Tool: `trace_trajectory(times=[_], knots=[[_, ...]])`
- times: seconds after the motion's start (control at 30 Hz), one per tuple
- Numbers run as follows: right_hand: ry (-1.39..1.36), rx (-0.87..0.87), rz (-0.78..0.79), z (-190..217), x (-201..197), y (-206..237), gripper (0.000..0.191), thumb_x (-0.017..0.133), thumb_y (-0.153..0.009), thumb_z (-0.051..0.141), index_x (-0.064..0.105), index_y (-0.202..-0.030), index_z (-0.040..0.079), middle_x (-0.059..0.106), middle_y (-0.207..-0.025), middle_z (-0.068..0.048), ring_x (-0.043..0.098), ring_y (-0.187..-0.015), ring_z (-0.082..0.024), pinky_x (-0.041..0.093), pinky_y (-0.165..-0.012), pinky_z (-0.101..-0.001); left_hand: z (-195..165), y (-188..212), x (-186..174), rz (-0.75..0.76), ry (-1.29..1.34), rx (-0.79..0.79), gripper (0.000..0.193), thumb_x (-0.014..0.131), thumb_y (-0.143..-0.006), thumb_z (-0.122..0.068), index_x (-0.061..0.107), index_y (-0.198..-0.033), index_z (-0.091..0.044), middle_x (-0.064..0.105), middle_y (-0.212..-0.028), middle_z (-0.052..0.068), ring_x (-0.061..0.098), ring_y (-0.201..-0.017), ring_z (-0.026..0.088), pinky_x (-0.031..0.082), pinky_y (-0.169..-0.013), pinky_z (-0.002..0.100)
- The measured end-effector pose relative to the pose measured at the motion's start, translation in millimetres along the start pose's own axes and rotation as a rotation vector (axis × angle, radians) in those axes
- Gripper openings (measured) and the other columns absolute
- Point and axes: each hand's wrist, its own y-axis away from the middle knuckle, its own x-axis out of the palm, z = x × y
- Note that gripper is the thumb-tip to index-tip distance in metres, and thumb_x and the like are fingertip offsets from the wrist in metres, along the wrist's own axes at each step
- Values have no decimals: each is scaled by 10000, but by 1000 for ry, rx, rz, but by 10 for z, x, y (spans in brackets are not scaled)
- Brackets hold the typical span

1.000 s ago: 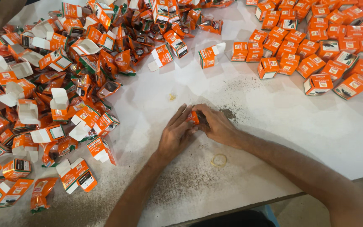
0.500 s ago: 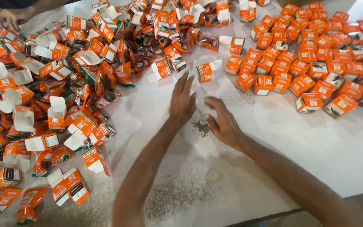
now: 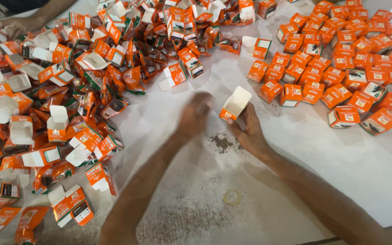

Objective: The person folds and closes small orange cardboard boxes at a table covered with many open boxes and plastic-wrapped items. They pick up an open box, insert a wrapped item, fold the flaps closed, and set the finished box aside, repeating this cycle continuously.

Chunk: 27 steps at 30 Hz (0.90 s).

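Right now the right hand has its grip closed on a small orange carton whose white flap stands open, raised just above the surface. The left hand, just beside it, is blurred; whether its fingers are curled or spread cannot be told. Judging by the piles, part of the work looks done: closed cartons lie in rough rows to the right, while a far bigger heap of open cartons and pouches sits to the left. A dark crumb patch and a ring lie near the forearms. Another person's hand shows at the top left, cut off. Nothing shows what the held carton contains.
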Motion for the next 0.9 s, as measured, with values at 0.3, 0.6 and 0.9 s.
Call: trace_trajectory(times=[0.3,0.6,0.9], knots=[[264,-74,184,248,92,-43,665,670,-979,144,276,-1499,13,579,-1356,-179,548,-1317,-273,429,-1100,-412,554,-461,-1332,-150,-848,-217,562,754,-881,-163,497,-1362,-26,429,-1452,332,436,-1329,548,454,-1038,584],[427,-231,332,367,52,21,605,829,-835,145,549,-1355,15,644,-1226,-139,626,-1167,-295,485,-1018,-420,186,550,-943,-11,-802,-56,415,672,-1025,-102,536,-1416,-71,592,-1246,154,667,-1055,404,554,-804,527],[167,26,395,381,231,202,574,825,-756,22,634,-1297,20,714,-1075,-78,666,-975,-97,576,-850,-302,-964,1085,-607,-246,15,352,594,738,-739,214,513,-1227,-38,588,-1313,200,661,-1204,356,595,-976,427]])
